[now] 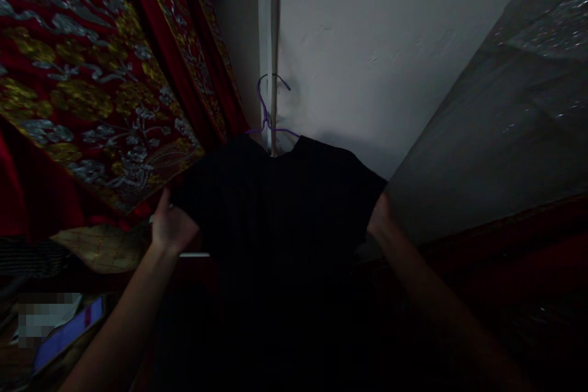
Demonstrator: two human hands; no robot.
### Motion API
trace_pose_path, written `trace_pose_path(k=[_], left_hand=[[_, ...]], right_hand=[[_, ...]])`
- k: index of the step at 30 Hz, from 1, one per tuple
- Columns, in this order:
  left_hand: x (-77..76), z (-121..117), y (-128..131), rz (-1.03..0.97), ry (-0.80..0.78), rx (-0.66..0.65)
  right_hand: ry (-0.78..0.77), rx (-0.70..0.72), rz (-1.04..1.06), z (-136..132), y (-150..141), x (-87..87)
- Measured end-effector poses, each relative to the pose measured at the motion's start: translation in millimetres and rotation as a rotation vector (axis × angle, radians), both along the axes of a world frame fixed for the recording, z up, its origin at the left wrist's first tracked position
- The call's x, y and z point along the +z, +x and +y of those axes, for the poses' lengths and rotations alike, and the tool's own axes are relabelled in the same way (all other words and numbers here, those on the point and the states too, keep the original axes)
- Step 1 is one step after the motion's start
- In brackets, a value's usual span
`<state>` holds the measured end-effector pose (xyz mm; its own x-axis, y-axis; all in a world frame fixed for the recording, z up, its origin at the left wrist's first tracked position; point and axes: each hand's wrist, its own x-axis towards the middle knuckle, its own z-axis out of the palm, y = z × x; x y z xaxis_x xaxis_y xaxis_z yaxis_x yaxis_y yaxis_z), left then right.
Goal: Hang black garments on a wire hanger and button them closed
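Observation:
A black short-sleeved shirt (280,208) is spread out in front of me on a thin purple hanger (265,113). The hanger's hook stands up above the neckline, in front of a narrow pole; I cannot tell whether it hangs on anything. My left hand (173,225) is closed on the sleeve at the left, thumb up along its edge. At the other sleeve, my right hand (379,215) grips the cloth, its fingers mostly hidden by the shirt. The lower part of the shirt fades into darkness.
Red cloth with gold and silver embroidery (92,73) hangs at the left. Behind the shirt are a pale wall (358,43) and an upright pole (274,24). Clear plastic sheeting (528,104) covers something at the right. A lit phone (68,334) lies at lower left.

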<state>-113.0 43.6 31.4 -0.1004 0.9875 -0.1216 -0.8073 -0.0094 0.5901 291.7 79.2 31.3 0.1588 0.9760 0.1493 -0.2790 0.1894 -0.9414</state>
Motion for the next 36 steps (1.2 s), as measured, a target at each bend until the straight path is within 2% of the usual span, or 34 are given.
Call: trace_pose_path(k=[3,5,7,10,12,14,16,18,20,21,24,27,29,30,31,32,36], left_hand=[[19.1,3,8,0.113,0.072,0.105],[30.3,6,16,0.172,0.14,0.138],[33.3,9,23,0.222,0.177,0.164],[19.0,5,34,0.402,0.04,0.197],[2.2,-6,43,0.525,-0.059,0.202],[-10.9,-21,54,0.602,-0.057,0.212],[-13.0,-36,63,0.704,0.013,0.27],[-1.5,-45,66,0.812,0.092,0.317],[19.6,-47,65,0.803,0.153,0.276],[31.4,-45,62,0.733,0.162,0.23],[60.4,-41,56,0.473,0.12,0.129],[71.7,-44,54,0.44,0.059,-0.013],[72.7,-53,55,0.55,0.088,-0.191],[73.3,-59,55,0.622,0.121,-0.29],[74.6,-66,56,0.687,0.159,-0.385],[77.1,-72,56,0.735,0.191,-0.47],[95.8,-88,53,0.727,0.282,-0.737]], right_hand=[[-0.055,0.072,-0.007,-1,3,21.5],[0.026,-0.013,-0.066,-4,-2,41.1],[0.157,-0.147,-0.109,-9,-11,59.3],[0.316,-0.265,-0.148,-16,-27,81.5],[0.375,-0.272,-0.199,-18,-36,94.6],[0.429,-0.225,-0.305,-18,-46,107.4],[0.517,-0.142,-0.465,-19,-60,117.9],[0.627,-0.048,-0.624,-25,-79,121.8],[0.704,0.045,-0.741,-39,-100,115.0],[0.724,0.094,-0.797,-50,-110,107.1],[0.774,0.269,-1.018,-87,-134,71.1],[0.936,0.515,-1.189,-114,-137,35.4],[0.969,0.677,-1.216,-115,-126,21.3],[0.947,0.705,-1.202,-111,-118,17.1],[0.901,0.676,-1.181,-104,-110,14.1],[0.849,0.589,-1.163,-96,-100,11.7],[0.73,0.032,-1.228,-65,-74,0.1]])
